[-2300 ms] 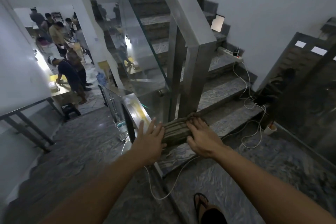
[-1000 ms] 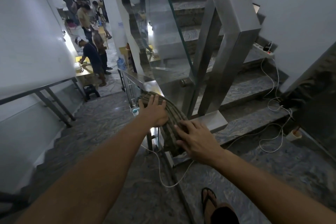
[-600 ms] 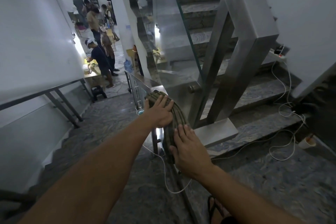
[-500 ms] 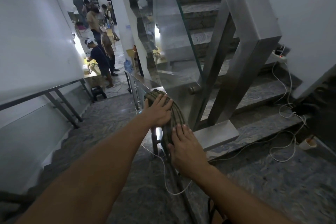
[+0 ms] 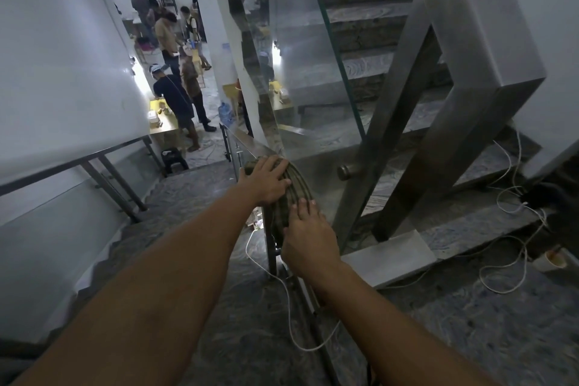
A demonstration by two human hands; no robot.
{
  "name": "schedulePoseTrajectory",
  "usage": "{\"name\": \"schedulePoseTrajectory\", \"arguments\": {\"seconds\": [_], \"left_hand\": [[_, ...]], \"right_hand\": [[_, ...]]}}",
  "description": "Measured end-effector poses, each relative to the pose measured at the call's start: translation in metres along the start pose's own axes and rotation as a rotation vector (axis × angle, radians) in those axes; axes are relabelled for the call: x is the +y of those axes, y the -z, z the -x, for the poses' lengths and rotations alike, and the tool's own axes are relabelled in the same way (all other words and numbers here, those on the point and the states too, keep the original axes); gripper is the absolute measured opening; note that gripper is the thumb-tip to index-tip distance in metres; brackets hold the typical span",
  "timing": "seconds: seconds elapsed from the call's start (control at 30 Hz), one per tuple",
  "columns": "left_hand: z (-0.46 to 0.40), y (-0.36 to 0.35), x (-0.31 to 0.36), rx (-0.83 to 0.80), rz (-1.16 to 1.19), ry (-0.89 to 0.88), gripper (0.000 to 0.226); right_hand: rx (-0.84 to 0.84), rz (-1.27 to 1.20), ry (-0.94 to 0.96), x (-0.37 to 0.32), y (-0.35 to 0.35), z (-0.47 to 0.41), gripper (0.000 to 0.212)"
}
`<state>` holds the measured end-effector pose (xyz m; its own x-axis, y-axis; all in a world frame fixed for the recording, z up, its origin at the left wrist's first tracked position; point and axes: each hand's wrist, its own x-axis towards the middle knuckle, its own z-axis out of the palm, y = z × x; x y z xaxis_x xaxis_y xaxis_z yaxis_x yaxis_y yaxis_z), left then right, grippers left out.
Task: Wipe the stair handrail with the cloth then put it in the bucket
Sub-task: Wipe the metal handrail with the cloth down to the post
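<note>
I had both hands on the cloth [image 5: 293, 189], a dull green, ribbed-looking rag draped over the top end of the lower handrail [image 5: 250, 147], where the steel rail bends down into its post. My left hand [image 5: 266, 180] lay on the far, upper part of the cloth, palm down, fingers [image 5: 277, 166] spread flat across it and pointing away to the right, not curled around anything; the cloth showed past my fingertips on the right and ran down toward me. My right hand [image 5: 308, 236] sat nearer and lower, pressed against the side of the cloth where it hung down the post, its fingers [image 5: 305, 207] straight and close together, their tips lying on the folds. Neither hand was clenched: both were flat, pressing the cloth against the metal rather than gripping it. The cloth lay between the two hands, under the left palm and under the right fingertips. Just right of it stood the glass panel [image 5: 313, 88] with its round steel fitting [image 5: 344, 171], and beyond that the thick steel posts [image 5: 438, 141] of the upper flight. A white cable [image 5: 282, 285] looped down below my right wrist across the dark stone landing [image 5: 470, 323]. Far off to the left, down the stairs, several people [image 5: 175, 78] stood around yellow tables. I could not see a bucket anywhere.
</note>
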<state>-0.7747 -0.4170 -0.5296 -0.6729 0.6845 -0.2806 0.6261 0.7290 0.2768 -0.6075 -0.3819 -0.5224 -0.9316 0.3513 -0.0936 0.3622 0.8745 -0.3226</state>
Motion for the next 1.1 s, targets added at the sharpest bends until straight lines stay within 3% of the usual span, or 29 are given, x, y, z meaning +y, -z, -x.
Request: {"name": "schedulePoseTrajectory", "arguments": {"seconds": [0.23, 0.37, 0.53, 0.67, 0.93, 1.1], "left_hand": [[-0.018, 0.007, -0.011, 0.151, 0.394, 0.069, 0.038], [-0.015, 0.016, -0.018, 0.235, 0.394, 0.109, 0.022], [-0.009, 0.016, -0.032, 0.155, 0.481, 0.168, 0.038], [0.01, 0.011, -0.034, 0.187, 0.642, 0.26, 0.04], [0.055, 0.011, -0.005, 0.193, 0.527, 0.224, 0.026], [0.082, -0.003, 0.033, 0.353, 0.515, 0.129, 0.024]], "right_hand": [[-0.027, -0.034, 0.018, -0.001, -0.002, -0.045, 0.072], [-0.082, -0.013, 0.074, 0.001, 0.002, -0.072, 0.073], [-0.121, -0.029, 0.127, 0.002, 0.007, -0.106, 0.069], [-0.137, -0.094, 0.202, 0.009, 0.018, -0.112, 0.06], [-0.149, -0.132, 0.221, 0.022, 0.025, -0.045, 0.062], [-0.121, -0.126, 0.22, 0.033, 0.022, 0.009, 0.056]]}}
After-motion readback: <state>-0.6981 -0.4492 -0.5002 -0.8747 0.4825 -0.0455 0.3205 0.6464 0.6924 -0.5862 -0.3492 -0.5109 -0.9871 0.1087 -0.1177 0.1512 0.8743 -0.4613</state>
